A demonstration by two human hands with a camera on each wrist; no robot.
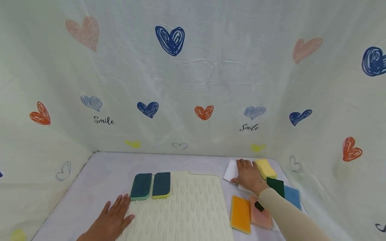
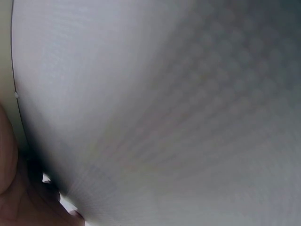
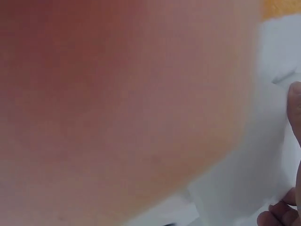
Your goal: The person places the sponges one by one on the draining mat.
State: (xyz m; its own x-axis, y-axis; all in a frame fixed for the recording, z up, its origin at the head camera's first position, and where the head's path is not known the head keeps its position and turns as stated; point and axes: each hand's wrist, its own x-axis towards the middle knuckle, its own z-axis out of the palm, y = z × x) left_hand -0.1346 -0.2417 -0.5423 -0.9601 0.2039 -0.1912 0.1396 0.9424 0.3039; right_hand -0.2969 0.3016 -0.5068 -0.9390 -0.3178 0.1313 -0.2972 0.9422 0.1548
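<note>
My left hand (image 1: 110,219) lies with straight fingers at the left edge of a cream ribbed mat (image 1: 193,211), its thumb over the mat. Near its fingertips, two dark-topped sponges sit side by side on the mat: one with a green base (image 1: 140,186), the other with a yellow base (image 1: 161,184). At the back right, my right hand (image 1: 248,175) rests palm down on white flat pieces (image 1: 230,170), fingers and thumb spread. The right wrist view shows the thumb (image 3: 295,108) and fingertips beside a white piece (image 3: 244,174); the palm hides much of it.
Around the right forearm lie a yellow sponge (image 1: 265,168), a dark green pad (image 1: 275,186), a blue piece (image 1: 292,196), an orange sponge (image 1: 240,214) and a pink one (image 1: 260,217). A heart-printed curtain (image 1: 193,77) encloses the table's back and sides.
</note>
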